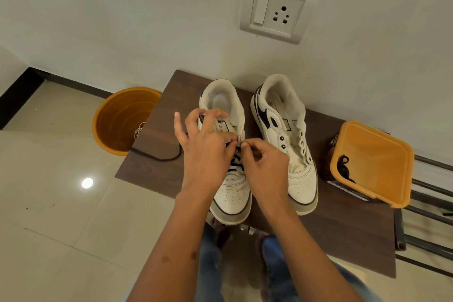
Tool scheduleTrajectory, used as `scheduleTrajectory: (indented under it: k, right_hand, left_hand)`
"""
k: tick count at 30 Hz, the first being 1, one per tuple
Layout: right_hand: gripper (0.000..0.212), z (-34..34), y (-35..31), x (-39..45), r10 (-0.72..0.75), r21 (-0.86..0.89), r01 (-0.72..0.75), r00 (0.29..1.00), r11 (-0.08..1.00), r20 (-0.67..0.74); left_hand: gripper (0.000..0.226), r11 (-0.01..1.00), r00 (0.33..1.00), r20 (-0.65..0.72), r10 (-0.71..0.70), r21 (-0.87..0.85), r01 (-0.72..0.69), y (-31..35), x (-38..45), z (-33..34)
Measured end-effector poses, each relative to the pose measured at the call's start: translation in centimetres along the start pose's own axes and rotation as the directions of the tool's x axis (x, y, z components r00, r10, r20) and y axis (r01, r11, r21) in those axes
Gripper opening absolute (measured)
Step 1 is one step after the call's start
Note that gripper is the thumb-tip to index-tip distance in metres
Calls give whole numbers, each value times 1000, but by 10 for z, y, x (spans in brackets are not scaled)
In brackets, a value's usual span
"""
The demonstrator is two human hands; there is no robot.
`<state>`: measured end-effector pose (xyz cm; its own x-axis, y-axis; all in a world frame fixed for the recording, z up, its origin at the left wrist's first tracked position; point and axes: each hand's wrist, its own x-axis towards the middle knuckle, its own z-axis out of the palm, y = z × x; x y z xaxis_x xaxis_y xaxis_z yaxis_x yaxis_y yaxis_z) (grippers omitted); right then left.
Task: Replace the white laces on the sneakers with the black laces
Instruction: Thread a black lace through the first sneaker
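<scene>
Both hands, left hand [206, 147] and right hand [263, 163], seemingly pinch thin black lace [236, 163] over leather sneaker [231, 193].

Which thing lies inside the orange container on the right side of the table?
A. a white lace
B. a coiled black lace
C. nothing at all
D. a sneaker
B: a dark coiled black lace lies against the left inner wall of the orange container, while both sneakers stand on the table beside it.

Dark wooden table [157, 169] carries two white sneakers [284, 140], an orange container [375, 164], black lace [157, 156]
</scene>
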<state>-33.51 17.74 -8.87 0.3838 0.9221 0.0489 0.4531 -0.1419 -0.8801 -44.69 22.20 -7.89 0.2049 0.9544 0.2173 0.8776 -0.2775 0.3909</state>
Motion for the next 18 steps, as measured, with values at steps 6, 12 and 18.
scheduleTrajectory:
  k: [6,12,18]
  right_hand:
    - [11,1,0,4,27,-10,-27,1000,1000,4]
    - [7,0,-3,9,-69,-208,89,992,974,101]
    - [6,-60,-4,28,89,-250,-130,981,959,-170]
  left_hand:
    - [9,986,994,-15,-111,-124,109,-1,0,2]
    - [15,976,987,-12,-161,-149,158,-15,4,-8]
    - [29,973,981,-58,-186,-147,175,-23,4,-14]
